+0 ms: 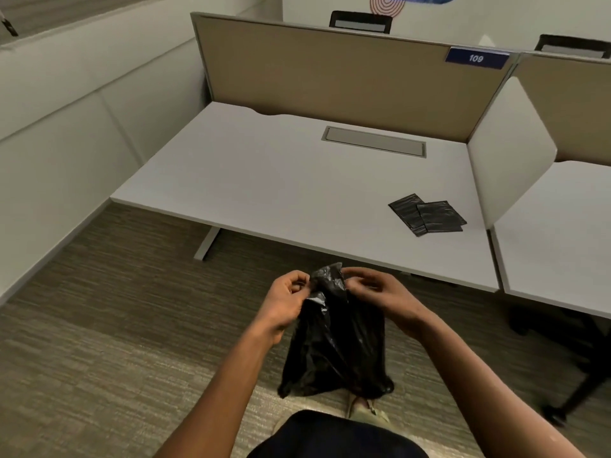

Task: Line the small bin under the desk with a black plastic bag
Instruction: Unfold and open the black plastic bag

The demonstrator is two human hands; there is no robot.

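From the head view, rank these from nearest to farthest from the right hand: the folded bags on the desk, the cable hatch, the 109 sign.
From the right hand:
1. Folded black bags, on the desk's near right corner.
2. Cable hatch, set in the desk's rear centre.
3. 109 sign, at the partition's top right.

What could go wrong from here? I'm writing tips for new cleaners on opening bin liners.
1. Both the left hand and right hand pinch the top of the black bag close together; pulling hard on thin film could tear it.
2. The mouth looks unopened, so the layers may cling and slip from the fingers.
3. No bin is visible; the bag hangs in front of the desk, away from the folded spare bags.
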